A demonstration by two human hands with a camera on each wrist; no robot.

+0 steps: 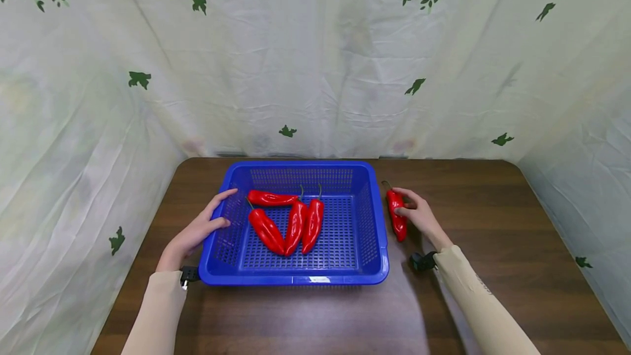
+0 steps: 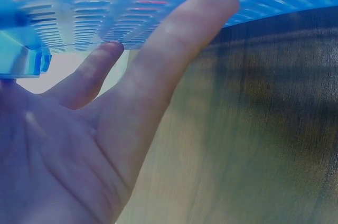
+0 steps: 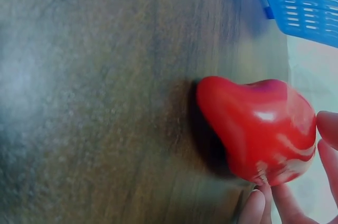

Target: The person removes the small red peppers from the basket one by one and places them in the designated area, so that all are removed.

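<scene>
At the left side of a blue plastic basket (image 1: pixel 315 280), my left hand (image 1: pixel 204 227) lies against the side with thumb and fingers nearly straight. In the left wrist view the thumb (image 2: pixel 179 39) touches the slotted wall. Several red peppers (image 1: pixel 312 226) with green stems lie inside the basket, left of its middle. To the right of the basket, my right hand (image 1: pixel 419 213) grips another red pepper (image 1: pixel 396 215) between thumb and fingers, its stem pointing away from me. The right wrist view has this pepper (image 3: pixel 259 129) end-on, close to the tabletop.
The brown wooden table (image 1: pixel 493 234) extends to both sides of the basket and in front of it. A pale curtain (image 1: pixel 315 70) with leaf prints hangs behind and at both sides. A small black camera (image 1: pixel 423 261) sits at my right wrist.
</scene>
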